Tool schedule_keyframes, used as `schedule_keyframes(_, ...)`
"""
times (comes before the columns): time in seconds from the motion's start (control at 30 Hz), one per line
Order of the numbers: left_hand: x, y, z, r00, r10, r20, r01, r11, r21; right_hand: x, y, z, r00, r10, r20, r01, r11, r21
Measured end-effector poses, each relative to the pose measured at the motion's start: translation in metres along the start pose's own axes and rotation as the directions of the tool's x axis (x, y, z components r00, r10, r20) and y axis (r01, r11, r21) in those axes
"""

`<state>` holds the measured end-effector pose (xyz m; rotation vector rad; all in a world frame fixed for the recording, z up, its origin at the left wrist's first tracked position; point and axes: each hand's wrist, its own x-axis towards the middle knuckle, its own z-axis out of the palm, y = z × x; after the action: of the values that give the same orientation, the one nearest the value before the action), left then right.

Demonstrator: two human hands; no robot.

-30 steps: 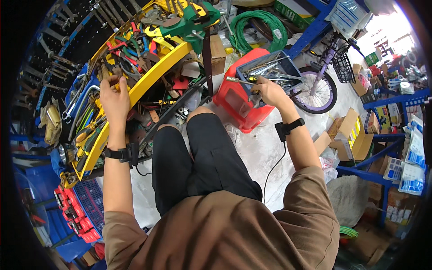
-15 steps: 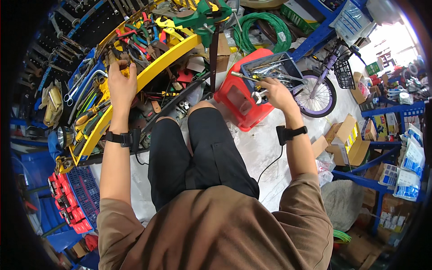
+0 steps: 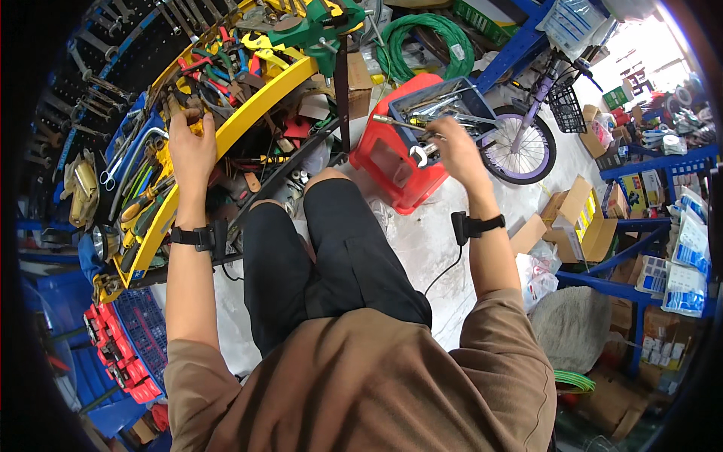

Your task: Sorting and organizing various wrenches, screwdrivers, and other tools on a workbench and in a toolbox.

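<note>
The right hand sits in the upper middle of the frame, closed around a wrench whose open jaw end pokes out toward the left of the fist. The wrench's long axis runs roughly left to right, and most of its shaft is hidden under the fingers. The hand hangs at the lower edge of a grey bin full of loose metal tools, which rests on top of a red box. So the bin lies just above and slightly left of the right hand, nearly touching it, and this hand is by far the nearer one.

The left hand is well apart, in the upper left. Its fingers curl over the tools piled on the yellow desk; whether it actually grips one I cannot tell, since the fingertips are buried among pliers and spanners. A green vice stands at the desk's far end, a green hose coil beyond the bin, and a purple bicycle to the right.

Against half a second ago, the right hand has come slightly off the bin's contents toward its near rim, with the wrench head now showing clear. The left hand rests on much the same spot of the desk.
</note>
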<state>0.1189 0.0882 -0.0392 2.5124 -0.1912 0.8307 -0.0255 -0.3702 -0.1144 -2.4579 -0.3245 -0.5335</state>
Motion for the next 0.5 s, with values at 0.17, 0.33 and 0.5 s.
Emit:
schedule_keyframes(0.17, 0.002, 0.0, 0.004, 0.999, 0.035, -0.011, -0.036, 0.999, -0.032, -0.013, -0.005, -0.037, 0.77, 0.384, -0.51, -0.046, 0.83, 0.556)
schedule_keyframes(0.33, -0.002, -0.001, -0.012, 1.0, -0.02, -0.014, 0.017, 0.979, -0.203, 0.004, -0.046, -0.032, 0.673, 0.588, -0.448, 0.292, 0.345, 0.892)
schedule_keyframes(0.5, -0.051, 0.063, -0.046, 0.961, 0.154, 0.229, -0.034, 0.89, -0.455, 0.032, -0.114, 0.008, 0.808, 0.587, -0.045, 0.181, -0.176, 0.968)
